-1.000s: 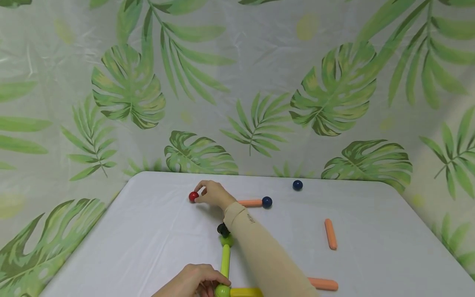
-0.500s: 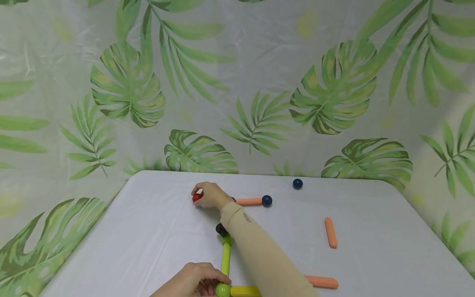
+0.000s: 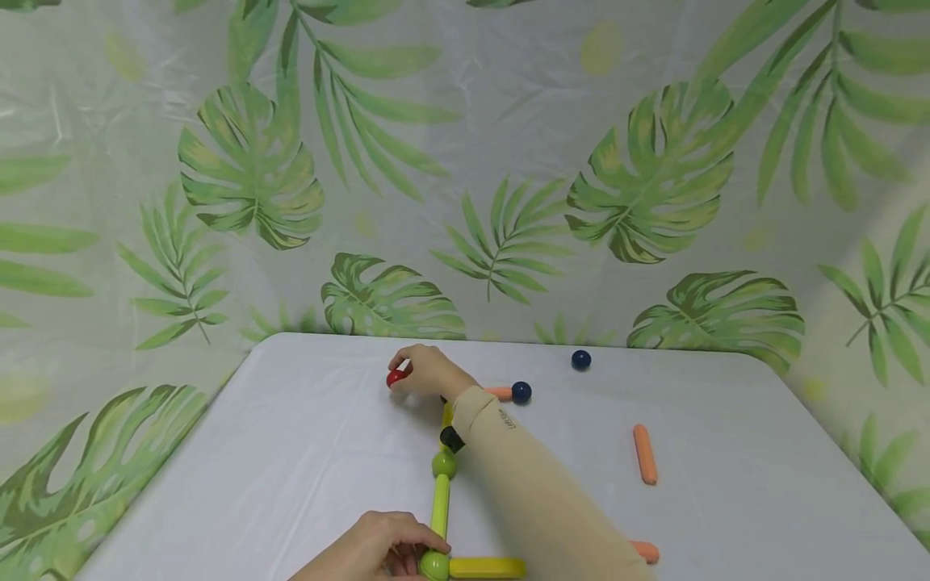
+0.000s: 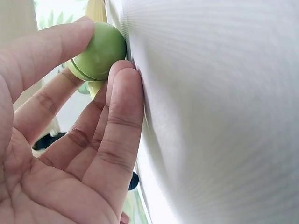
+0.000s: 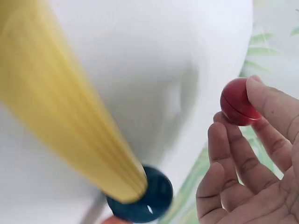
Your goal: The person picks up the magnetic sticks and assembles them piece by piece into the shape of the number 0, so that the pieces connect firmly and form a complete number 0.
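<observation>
Near the table's far side, the right hand (image 3: 430,374) pinches a red ball (image 3: 395,378) between thumb and fingers; the right wrist view shows the same red ball (image 5: 237,101) off the surface. Beside it there, a yellow stick (image 5: 79,112) meets a dark blue ball (image 5: 148,195). At the near edge, the left hand (image 3: 374,545) grips a green ball (image 3: 434,565), which joins a light green stick (image 3: 440,507) and a yellow stick (image 3: 487,567). In the left wrist view, thumb and fingers hold that green ball (image 4: 102,52).
A second green ball (image 3: 444,464) links to another yellow stick, partly behind the right wrist. An orange stick with a blue ball (image 3: 521,392) lies beyond the forearm. Farther right are a loose blue ball (image 3: 580,360) and an orange stick (image 3: 645,454); another (image 3: 645,552) is partly covered by the sleeve.
With the red ball in its grip, the right hand has moved a little to the right, and its forearm has shifted right too. The left hand stays on the green ball.
</observation>
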A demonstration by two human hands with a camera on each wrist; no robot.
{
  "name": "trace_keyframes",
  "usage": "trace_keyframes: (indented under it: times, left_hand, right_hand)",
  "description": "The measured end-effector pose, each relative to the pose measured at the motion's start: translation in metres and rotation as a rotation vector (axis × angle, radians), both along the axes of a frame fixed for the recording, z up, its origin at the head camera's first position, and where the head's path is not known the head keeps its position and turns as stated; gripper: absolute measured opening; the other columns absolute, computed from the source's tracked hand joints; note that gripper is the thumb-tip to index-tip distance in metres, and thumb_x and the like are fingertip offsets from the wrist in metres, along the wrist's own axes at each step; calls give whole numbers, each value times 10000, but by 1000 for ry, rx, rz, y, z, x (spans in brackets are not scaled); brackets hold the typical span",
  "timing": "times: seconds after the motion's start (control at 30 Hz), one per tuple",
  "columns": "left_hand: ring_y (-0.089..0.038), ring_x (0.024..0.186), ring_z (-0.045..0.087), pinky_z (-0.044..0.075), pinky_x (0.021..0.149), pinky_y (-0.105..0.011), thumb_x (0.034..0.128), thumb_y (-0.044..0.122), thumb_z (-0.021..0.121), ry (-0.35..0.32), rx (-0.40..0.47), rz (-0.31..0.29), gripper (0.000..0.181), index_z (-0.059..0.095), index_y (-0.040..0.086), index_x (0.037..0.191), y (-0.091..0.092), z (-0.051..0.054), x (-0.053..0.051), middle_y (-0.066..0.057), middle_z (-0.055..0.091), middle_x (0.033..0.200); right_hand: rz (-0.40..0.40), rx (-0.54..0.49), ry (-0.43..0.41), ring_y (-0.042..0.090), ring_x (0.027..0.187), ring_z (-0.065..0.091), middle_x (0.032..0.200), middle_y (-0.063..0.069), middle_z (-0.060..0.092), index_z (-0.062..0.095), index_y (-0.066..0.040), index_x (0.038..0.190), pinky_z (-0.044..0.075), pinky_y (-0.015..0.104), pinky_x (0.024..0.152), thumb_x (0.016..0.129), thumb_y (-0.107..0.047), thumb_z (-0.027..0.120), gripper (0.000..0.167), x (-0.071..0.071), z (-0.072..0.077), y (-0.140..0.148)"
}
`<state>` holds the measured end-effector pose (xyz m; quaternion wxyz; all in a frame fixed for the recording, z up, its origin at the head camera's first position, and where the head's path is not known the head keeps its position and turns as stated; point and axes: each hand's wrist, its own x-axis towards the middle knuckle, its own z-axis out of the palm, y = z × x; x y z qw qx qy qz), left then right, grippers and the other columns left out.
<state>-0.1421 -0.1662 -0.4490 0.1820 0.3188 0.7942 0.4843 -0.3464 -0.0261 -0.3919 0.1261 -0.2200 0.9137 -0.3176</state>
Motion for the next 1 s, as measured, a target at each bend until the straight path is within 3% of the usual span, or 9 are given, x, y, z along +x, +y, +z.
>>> trace_keyframes:
  times: [0.03, 0.13, 0.23, 0.27, 0.47, 0.53, 0.77, 1.0]
  left_hand:
    - [72, 736, 620, 584, 645, -173, 885, 170, 891, -3, 6, -16, 305, 819, 95, 1172, -2, -9, -4, 123, 702, 910]
    - [68, 765, 629, 593, 681, -181, 915, 153, 862, -19, 0, -41, 297, 804, 84, 1197, -5, -11, -5, 94, 722, 953]
    - [69, 794, 632, 590, 712, -175, 943, 151, 834, -49, -6, -66, 291, 791, 92, 1225, -8, -11, -5, 76, 737, 997]
    - [70, 800, 629, 589, 717, -174, 947, 134, 827, -53, -23, -66, 290, 785, 65, 1225, -7, -3, -3, 61, 742, 1004]
    - [61, 838, 650, 596, 736, -176, 975, 198, 807, -59, -69, -98, 302, 775, 110, 1262, -8, -7, -7, 119, 738, 1031]
    - [43, 832, 651, 587, 741, -168, 966, 193, 817, -101, -75, -77, 299, 784, 128, 1256, -7, -5, -7, 126, 733, 1020]
    - [53, 840, 652, 593, 740, -177, 967, 196, 817, -58, -84, -83, 308, 779, 105, 1259, -5, -2, -8, 81, 750, 1038]
    - [41, 832, 639, 577, 749, -163, 939, 149, 835, -92, -88, -31, 284, 795, 100, 1217, -3, 10, -3, 126, 740, 1019]
  right_hand:
    - [-2, 1, -3, 171, 968, 642, 1151, 98, 747, 725, -142, 1295, 518, 302, 867, 979, -212, 805, 334, 0, 4, 4]
    - [11, -3, -8, 190, 1006, 650, 1184, 99, 735, 718, -128, 1298, 547, 313, 893, 986, -233, 800, 339, 1, 15, 15]
    - [37, -13, -17, 196, 1017, 651, 1175, 90, 727, 715, -113, 1293, 563, 321, 914, 992, -238, 797, 336, 1, 23, 28]
    - [49, -13, -15, 194, 1010, 655, 1158, 85, 727, 714, -108, 1286, 567, 315, 908, 991, -237, 799, 333, 2, 25, 33]
    - [105, -7, 9, 171, 1010, 712, 1115, 58, 768, 721, -97, 1253, 594, 300, 925, 974, -223, 819, 322, 11, 32, 68]
    - [123, -8, 12, 164, 1035, 726, 1124, 54, 781, 721, -95, 1256, 597, 304, 950, 969, -219, 823, 329, 16, 35, 80]
    - [154, -7, 37, 133, 1000, 696, 1034, -10, 772, 742, -155, 1199, 573, 303, 896, 959, -262, 834, 279, 39, 37, 123]
    - [192, -4, 49, 122, 942, 634, 1031, -54, 736, 749, -201, 1167, 547, 268, 832, 936, -279, 857, 267, 65, 32, 155]
